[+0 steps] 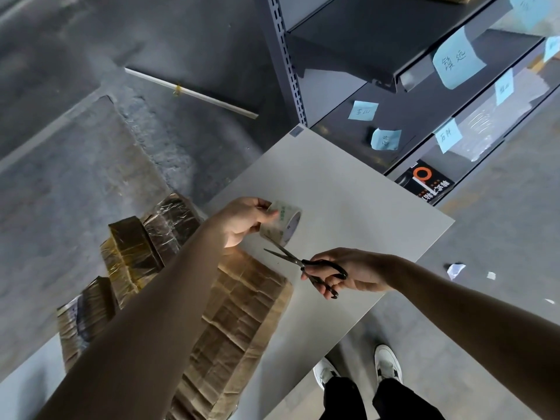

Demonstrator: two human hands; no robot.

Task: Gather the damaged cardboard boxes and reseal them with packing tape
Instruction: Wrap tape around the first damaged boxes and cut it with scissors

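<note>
While your left hand grips clear tape roll above grey table, your right hand sits at 4 o'clock of roll, fingers curled through handles of black scissors. Blades parted, tips just below roll. Creased flat cardboard on table at 7 o'clock, under your left forearm. Taped-up boxes at 8 o'clock. Shelf rack with blue notes at 1 o'clock.

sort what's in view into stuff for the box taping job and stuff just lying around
For the job:
- tape roll in the left hand
- scissors in the right hand
- creased cardboard and taped boxes on the table

Lying about:
- white strip
- paper scraps
- blue notes on the shelves
</note>
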